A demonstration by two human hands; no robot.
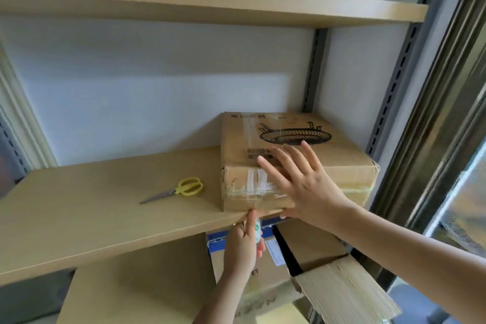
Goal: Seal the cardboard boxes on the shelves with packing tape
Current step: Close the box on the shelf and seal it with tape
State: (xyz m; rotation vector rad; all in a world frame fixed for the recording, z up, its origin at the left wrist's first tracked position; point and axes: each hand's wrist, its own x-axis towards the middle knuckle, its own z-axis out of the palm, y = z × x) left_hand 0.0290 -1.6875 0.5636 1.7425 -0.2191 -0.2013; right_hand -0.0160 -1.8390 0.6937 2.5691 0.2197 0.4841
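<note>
Pale blue wall panels and slotted grey uprights back the wooden shelf in front of you, with another shelf board overhead. Your cardboard box sits at the right end of that middle shelf, its front face flush with the shelf's front edge and its top printed with a black line drawing of a round wire basket. Clear packing tape runs down the left part of the lid, over the front edge and down the front face, where older whitish tape strips show beneath it.

Your right hand lies flat against the box's front upper edge, fingers straight and spread, pressing the cardboard and holding nothing. Your left hand reaches up from below the shelf edge, its fingers curled round a tape roll of which only a white and green sliver shows, with the forefinger raised to the bottom front corner of the box where the tape ends.

Left of the box, well apart from it, yellow-handled scissors lie closed on the shelf. Below the shelf stand more cardboard boxes, one with an open flap at the lower right.
</note>
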